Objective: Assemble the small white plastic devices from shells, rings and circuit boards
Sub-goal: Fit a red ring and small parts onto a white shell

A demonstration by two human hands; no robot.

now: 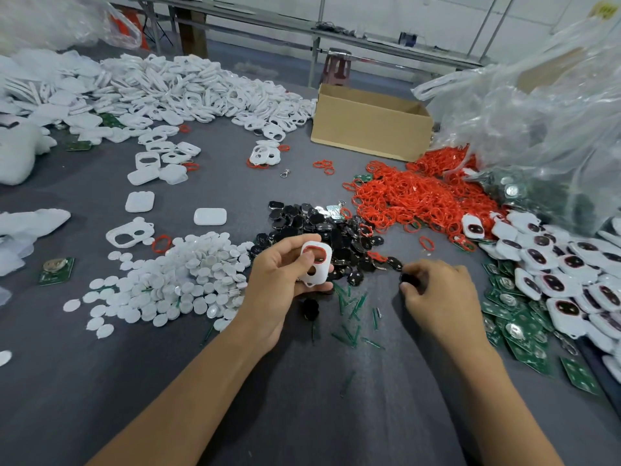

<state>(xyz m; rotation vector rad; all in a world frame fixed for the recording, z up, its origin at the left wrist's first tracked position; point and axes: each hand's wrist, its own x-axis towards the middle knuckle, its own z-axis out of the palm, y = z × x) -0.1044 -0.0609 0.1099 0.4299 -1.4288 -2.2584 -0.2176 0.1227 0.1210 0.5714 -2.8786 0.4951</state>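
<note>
My left hand (279,274) holds a white shell (316,267) upright, with a red ring seated in its upper opening. My right hand (437,290) pinches a small black piece (410,279) at the edge of the black pieces pile (322,230). A heap of red rings (420,196) lies beyond it. Green circuit boards (517,324) and assembled white devices (571,274) lie at the right. Empty white shells (188,92) are piled at the back left.
A mound of white round caps (174,280) sits left of my left hand. A cardboard box (369,126) stands at the back centre, and clear plastic bags (537,105) rise at the right. Green plastic slivers (353,314) litter the grey tabletop (302,415) between my hands.
</note>
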